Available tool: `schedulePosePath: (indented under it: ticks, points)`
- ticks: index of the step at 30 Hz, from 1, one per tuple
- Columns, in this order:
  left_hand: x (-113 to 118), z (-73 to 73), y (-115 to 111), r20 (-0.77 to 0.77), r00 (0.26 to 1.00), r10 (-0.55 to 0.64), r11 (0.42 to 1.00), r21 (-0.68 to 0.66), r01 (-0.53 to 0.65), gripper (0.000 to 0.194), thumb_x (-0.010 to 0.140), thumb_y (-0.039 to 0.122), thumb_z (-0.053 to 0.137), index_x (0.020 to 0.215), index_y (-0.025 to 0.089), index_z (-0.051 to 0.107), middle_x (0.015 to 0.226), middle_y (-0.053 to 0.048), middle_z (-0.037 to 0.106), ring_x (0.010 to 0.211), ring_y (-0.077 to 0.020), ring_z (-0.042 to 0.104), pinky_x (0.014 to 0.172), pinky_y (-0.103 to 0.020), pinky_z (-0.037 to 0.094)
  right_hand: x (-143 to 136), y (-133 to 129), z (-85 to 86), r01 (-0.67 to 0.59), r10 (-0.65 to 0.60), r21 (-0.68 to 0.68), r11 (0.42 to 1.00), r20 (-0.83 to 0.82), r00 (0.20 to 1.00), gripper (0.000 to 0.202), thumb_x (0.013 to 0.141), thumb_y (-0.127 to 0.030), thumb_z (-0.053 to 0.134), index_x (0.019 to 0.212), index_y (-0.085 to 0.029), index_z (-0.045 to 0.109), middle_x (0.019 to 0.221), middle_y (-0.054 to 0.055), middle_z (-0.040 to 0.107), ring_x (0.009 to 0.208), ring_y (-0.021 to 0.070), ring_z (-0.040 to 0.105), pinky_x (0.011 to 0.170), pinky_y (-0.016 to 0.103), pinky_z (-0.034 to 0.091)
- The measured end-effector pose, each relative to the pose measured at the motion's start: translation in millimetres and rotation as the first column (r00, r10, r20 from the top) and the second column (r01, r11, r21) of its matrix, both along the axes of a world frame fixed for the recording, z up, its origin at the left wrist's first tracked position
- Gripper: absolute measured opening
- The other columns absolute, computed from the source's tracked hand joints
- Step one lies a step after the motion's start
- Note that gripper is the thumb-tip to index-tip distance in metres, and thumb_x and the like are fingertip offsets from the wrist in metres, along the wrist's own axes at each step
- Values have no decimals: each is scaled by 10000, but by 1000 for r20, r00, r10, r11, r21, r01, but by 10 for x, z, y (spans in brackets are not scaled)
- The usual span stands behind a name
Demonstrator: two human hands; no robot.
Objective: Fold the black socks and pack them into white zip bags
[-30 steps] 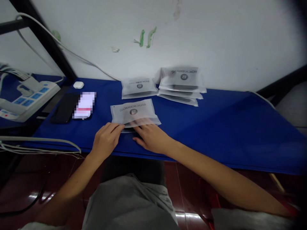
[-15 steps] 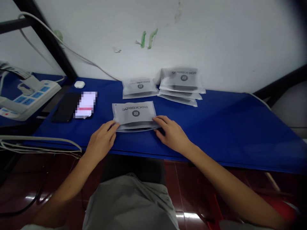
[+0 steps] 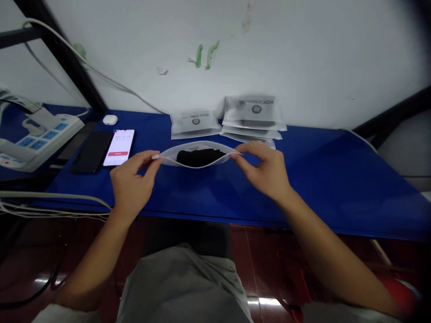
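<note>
Between my hands a frosted plastic zip bag (image 3: 170, 158) is held up, its mouth gaping toward me. Inside it shows a folded black item (image 3: 201, 157) that looks like fabric; its kind cannot be made out. My left hand (image 3: 134, 179) pinches the bag's left corner by a small white tab, perhaps the zip slider. With thumb and fingers, my right hand (image 3: 264, 168) grips the opposite corner. Behind lies another printed zip bag (image 3: 195, 123), and to its right a stack of several similar bags (image 3: 256, 110) leans against the wall.
On the blue table (image 3: 323, 179), a lit phone (image 3: 119, 147) and a black phone (image 3: 90, 152) lie at left, below a white earbud case (image 3: 110, 120). A power strip (image 3: 50, 137) with plugs is farther left. Cables (image 3: 60, 195) run along the left front edge.
The bag was lying on the table with its printed face up. Now both hands have raised it by the corners, its mouth is spread, and the black contents show.
</note>
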State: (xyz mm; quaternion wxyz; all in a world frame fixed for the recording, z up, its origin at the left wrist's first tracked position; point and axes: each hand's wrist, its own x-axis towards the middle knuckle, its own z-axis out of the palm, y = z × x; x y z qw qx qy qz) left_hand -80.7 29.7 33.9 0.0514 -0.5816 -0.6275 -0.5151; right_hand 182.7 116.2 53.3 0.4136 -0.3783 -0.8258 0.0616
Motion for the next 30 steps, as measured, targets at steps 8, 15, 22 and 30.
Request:
schedulePosePath:
  ticks: [8,15,22,30]
  points:
    - [103,88,147,135,987,-86,995,-40,92,178,873,265,576,986,236,712,802,28,744,767,-124,704,749,-241,553,-33,43,80,82,-85,-38,996,-80,993,133,832,-283,580,906,-218,669,897,45,717,842,228,659,761,389,516]
    - [176,62,200,233,962,-140,990,-2,144,128,844,260,612,915,205,703,768,21,738,726,-126,705,723,-238,560,-417,-171,251,-52,25,238,970,114,993,249,869,-292,541,1092,-228,632,1127,78,670,1066,266,574,942,459,417]
    - [224,51,208,151,970,-192,981,4,194,92,853,242,608,868,208,692,783,23,738,726,-124,701,697,-230,552,-791,-131,359,-246,169,148,958,402,900,224,921,-236,479,1076,-198,636,1088,75,673,1028,245,530,957,427,345]
    - [229,145,192,-36,981,-191,980,51,193,135,868,169,548,828,200,673,802,7,726,711,-120,666,680,-238,537,-871,-75,427,-305,239,99,947,416,878,182,920,-211,477,914,-185,657,837,52,651,834,206,493,829,353,346]
